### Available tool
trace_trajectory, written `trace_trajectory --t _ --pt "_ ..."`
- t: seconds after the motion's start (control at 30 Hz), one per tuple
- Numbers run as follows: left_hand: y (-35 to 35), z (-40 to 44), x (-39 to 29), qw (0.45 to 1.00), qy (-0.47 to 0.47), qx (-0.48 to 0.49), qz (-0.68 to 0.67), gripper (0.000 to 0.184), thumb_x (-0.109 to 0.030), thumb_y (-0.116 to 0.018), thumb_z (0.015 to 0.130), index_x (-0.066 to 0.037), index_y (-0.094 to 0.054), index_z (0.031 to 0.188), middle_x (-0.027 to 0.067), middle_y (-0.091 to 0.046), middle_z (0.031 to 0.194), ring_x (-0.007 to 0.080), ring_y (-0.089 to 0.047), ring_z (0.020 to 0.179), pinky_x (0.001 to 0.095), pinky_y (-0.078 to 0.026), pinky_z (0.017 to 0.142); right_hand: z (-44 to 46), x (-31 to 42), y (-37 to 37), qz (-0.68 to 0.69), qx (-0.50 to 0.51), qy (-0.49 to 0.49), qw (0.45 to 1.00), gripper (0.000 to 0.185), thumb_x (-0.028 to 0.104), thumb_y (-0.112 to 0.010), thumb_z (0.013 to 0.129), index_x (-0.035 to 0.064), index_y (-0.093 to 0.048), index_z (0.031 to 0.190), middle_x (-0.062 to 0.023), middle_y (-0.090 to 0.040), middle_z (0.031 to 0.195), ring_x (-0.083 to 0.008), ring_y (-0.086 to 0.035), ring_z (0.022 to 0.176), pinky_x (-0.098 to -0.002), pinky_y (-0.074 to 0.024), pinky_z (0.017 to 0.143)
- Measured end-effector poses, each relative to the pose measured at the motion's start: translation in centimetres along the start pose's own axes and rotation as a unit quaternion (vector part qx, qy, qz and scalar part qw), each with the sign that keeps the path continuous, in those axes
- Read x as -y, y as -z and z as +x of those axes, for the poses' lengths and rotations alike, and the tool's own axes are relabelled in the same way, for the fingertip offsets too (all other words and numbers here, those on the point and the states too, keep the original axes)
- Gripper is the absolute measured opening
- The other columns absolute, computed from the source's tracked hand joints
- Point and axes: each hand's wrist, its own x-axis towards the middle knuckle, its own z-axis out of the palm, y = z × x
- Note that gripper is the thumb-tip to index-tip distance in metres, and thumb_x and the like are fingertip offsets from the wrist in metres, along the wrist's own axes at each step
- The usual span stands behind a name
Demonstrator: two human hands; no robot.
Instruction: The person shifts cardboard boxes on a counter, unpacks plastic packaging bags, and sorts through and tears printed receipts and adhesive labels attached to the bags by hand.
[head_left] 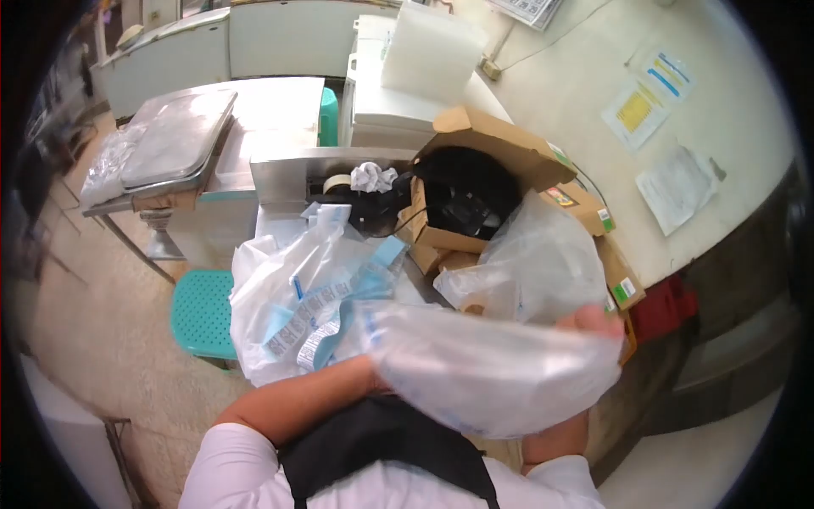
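A clear plastic bag (496, 369) stretches between my two hands in front of my black apron, blurred by motion. My left hand is at the bag's left end, hidden behind the plastic from the wrist on. At the bag's upper right edge, my right hand (593, 322) shows as blurred fingers pressed on the plastic. Just beyond the left end lies a pile of white plastic (263, 263) with light blue printed strips (322, 310) on it. Another clear bag (551, 259) rests behind the held one, against the cardboard boxes.
An open cardboard box (449, 237) holds black items. Beside it are a tape roll (337, 182) and crumpled white paper (373, 177). A green stool (202, 314) stands left, below a metal table with a tray (178, 140). A red crate (666, 310) is at right.
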Motion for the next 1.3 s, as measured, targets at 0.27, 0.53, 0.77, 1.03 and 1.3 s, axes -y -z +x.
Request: trace_trajectory --t 0.27,0.53,0.77,1.03,1.3 --pt "-2.6 -7.1 -8.3 0.984 -0.116 0.131 0.009 0.095 -0.071 -0.037 0.097 0.01 -0.04 0.146 0.028 -0.045 0.149 0.0454 -0.043 0.139 0.0548 -0.035 0.115 2.4 2.5 -5.5 -0.693 0.023 -0.318 0.646 0.011 0.016 -0.077 0.086 0.005 -0.077 0.09 -0.0081 -0.067 0.073 -0.0236 -0.061 0.064 -0.0345 -0.0457 0.059" --pt "-2.8 -12.4 -10.7 0.957 -0.048 -0.028 0.285 0.053 -0.03 -0.065 0.097 0.003 -0.057 0.137 0.0168 -0.064 0.133 0.0263 -0.062 0.122 0.0366 -0.043 0.109 1.5 1.3 -3.2 -0.809 -0.058 -0.247 0.531 0.015 0.018 -0.078 0.083 0.0071 -0.077 0.093 -0.0086 -0.068 0.075 -0.0235 -0.062 0.067 -0.0328 -0.0477 0.062" --pt "-4.6 -13.1 -10.3 0.91 -0.145 -0.137 0.363 0.045 -0.028 -0.059 0.102 0.007 -0.061 0.131 0.0192 -0.068 0.124 0.0257 -0.065 0.116 0.0343 -0.047 0.105 1.5 -0.2 -2.2 -0.775 -0.193 -0.227 0.557 0.015 0.016 -0.076 0.085 0.0042 -0.076 0.094 -0.0066 -0.068 0.078 -0.0139 -0.059 0.067 -0.0279 -0.0467 0.063" --pt "-2.5 -13.6 -10.8 0.861 -0.306 -0.254 0.317 0.034 -0.025 -0.055 0.102 0.005 -0.067 0.114 0.0175 -0.073 0.107 0.0222 -0.069 0.1 0.0339 -0.053 0.091 0.0 -2.2 -0.1 -0.723 -0.247 -0.135 0.631 0.018 0.015 -0.072 0.093 0.0 -0.072 0.101 -0.0006 -0.067 0.082 -0.0071 -0.056 0.071 -0.0241 -0.0462 0.065" --pt "-8.7 -7.8 -4.3 0.898 -0.195 -0.13 0.374 0.018 -0.017 -0.068 0.098 -0.001 -0.072 0.101 0.0075 -0.074 0.101 0.0135 -0.067 0.093 0.0277 -0.053 0.085 -1.5 -7.7 0.7 -0.437 -0.245 -0.208 0.84 0.048 0.019 -0.073 0.093 0.0028 -0.054 0.134 -0.004 -0.064 0.112 -0.0133 -0.061 0.103 -0.0318 -0.05 0.09"
